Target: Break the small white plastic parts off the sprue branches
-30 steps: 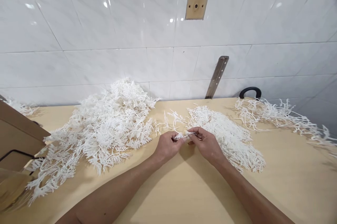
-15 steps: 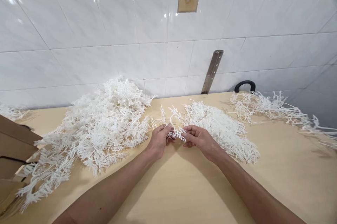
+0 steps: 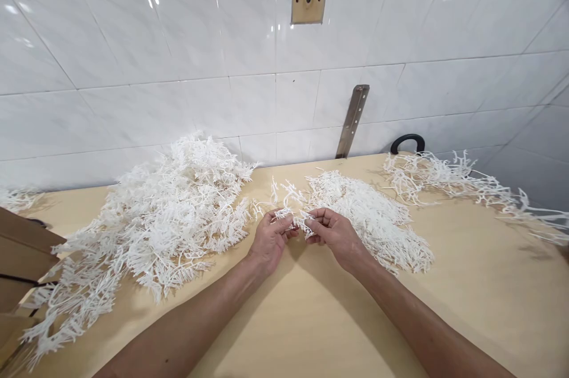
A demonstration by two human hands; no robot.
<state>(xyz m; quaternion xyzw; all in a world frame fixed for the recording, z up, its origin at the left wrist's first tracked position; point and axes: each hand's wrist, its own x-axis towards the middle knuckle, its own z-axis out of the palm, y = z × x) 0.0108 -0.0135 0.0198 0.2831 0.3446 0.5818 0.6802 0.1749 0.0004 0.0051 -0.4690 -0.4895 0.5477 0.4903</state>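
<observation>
L hand & R hand meet just above the tabletop, approx. center of view, w/ a small white sprig b/w them. L fingers pinch it, thumb on top, at its L side. R fingers are narrow, tips touching its R end; can't tell if they're actually clamped on it or just against it. Sprig's partly hidden by the L thumb, so can't see its full shape. Both forearms come in from the bottom edge, L & R resp., angled toward each other.

Just behind the hands: a few loose white pcs on the tabletop. L of the L hand: big heap of white branchy pcs, feathery ends, piled up nr the wall & trailing down to lower L. R of the sprig, partly behind the R hand: a lower, flatter pile of white pcs. Far R: thin bare-looking white branches, strung out twd the R edge. Small white tuft at far L, nr the back.

Lower L corner: brown box, partly cut off by the frame. Back: white tiled wall w/ a yellowish sq. plate up top, a metal strip leaning at a slant, & a black curved handle by the thin branches.
</observation>
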